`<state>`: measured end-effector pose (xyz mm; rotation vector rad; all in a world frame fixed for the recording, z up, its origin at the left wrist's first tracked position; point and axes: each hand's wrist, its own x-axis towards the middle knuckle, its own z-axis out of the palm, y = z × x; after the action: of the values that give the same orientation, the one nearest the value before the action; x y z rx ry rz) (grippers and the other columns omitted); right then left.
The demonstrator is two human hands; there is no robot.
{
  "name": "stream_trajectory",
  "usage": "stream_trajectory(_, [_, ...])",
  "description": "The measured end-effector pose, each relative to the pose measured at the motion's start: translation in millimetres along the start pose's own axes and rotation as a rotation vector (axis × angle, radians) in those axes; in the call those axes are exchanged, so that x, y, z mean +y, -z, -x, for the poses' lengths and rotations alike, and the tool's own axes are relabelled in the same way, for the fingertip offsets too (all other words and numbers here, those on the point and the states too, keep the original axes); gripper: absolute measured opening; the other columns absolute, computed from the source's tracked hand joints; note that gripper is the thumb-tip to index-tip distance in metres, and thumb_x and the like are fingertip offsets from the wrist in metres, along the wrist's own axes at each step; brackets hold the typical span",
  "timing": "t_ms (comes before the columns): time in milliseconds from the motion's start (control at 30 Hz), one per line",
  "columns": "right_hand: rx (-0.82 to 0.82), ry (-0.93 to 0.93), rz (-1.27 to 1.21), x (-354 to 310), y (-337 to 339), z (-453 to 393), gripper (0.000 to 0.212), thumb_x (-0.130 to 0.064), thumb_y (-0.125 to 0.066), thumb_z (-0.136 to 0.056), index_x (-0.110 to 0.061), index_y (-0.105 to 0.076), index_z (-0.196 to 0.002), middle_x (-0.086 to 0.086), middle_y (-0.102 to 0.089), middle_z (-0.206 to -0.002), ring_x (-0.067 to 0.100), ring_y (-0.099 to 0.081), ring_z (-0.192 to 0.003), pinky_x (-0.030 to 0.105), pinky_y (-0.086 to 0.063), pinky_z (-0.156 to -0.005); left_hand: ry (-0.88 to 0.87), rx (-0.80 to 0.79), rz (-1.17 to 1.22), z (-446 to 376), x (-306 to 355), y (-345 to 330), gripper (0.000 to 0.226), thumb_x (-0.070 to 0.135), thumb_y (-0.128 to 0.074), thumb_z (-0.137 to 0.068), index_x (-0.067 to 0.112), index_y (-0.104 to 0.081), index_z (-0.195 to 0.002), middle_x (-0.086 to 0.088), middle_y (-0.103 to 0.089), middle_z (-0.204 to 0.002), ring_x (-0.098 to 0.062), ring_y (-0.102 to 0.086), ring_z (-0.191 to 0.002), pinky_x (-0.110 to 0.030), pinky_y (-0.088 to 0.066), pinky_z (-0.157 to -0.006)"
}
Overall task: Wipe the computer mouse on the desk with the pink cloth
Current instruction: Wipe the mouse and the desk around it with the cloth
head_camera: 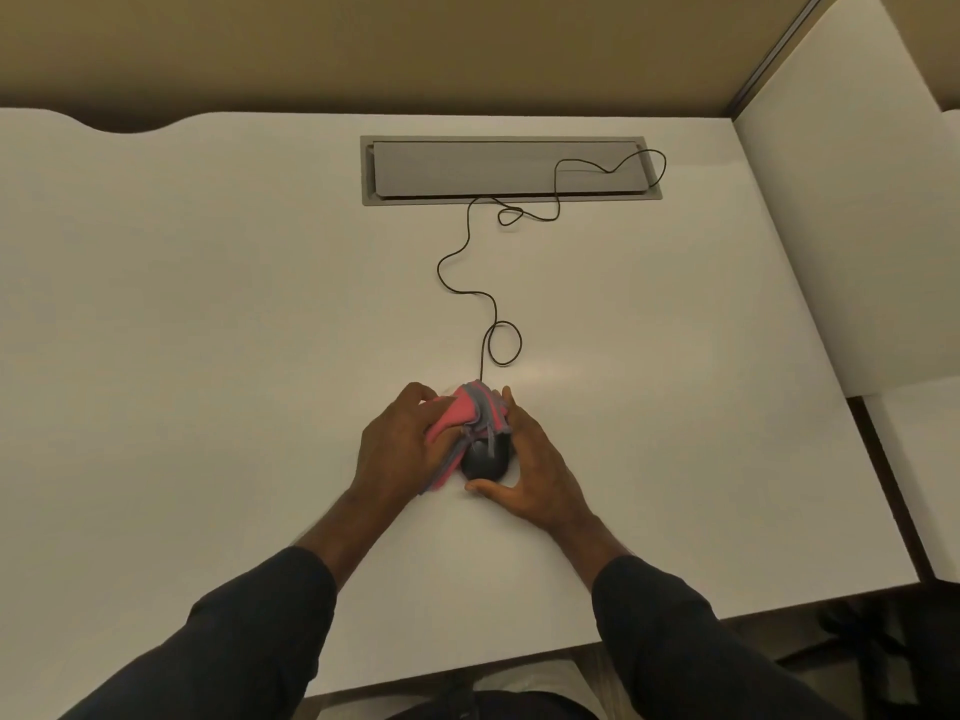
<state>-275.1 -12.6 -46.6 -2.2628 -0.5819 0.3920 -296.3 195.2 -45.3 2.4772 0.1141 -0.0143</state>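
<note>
Mouse (485,462) between hands, cloth (462,418) on top.

The pink cloth (467,423) and both hands hide most of the mouse (485,462).

Bare white desk (208,330) spreads wide left and right of the mouse (485,462); beyond it, a looping black cable (467,283) crosses the way to 1 grey cable hatch (509,171). A white partition (841,241) closes the right.
</note>
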Motion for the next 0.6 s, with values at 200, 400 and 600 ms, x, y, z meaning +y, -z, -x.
stream_trajectory(200, [-0.004, -0.028, -0.002, 3.6, -2.9, -1.1, 0.11, -0.05, -0.082, -0.073, -0.013, -0.018, -0.155, -0.005, -0.021, -0.162, 0.008, -0.025, -0.146, 0.034, -0.033, -0.116, -0.024, -0.015, -0.069, -14.9, -2.1, -3.9, 0.062, 0.064, -0.038, -0.086, 0.019, -0.07, -0.115, -0.003, -0.061, -0.102, -0.02, -0.062, -0.077, -0.033, -0.055, -0.064])
stream_trajectory(400, [-0.02, -0.046, 0.011, 5.0, -3.0, -1.0, 0.117, -0.055, -0.081, -0.073, -0.014, -0.01, -0.157, -0.006, -0.019, -0.163, 0.008, -0.024, -0.146, 0.029, -0.031, -0.117, -0.026, -0.005, -0.1, -27.8, -6.1, -2.5, 0.066, 0.065, -0.035, -0.087, 0.015, -0.071, -0.106, -0.006, -0.062, -0.093, -0.022, -0.061, -0.07, -0.032, -0.053, -0.061])
stream_trajectory(600, [-0.03, -0.055, 0.007, 4.4, -3.0, -1.1, 0.118, -0.058, -0.079, -0.072, -0.02, -0.006, -0.157, -0.011, -0.014, -0.163, 0.001, -0.02, -0.146, 0.014, -0.022, -0.115, -0.009, -0.015, -0.15, -27.2, -7.5, -3.2, 0.056, 0.058, -0.046, -0.088, 0.013, -0.071, -0.108, -0.008, -0.063, -0.094, -0.022, -0.06, -0.07, -0.025, -0.043, -0.063])
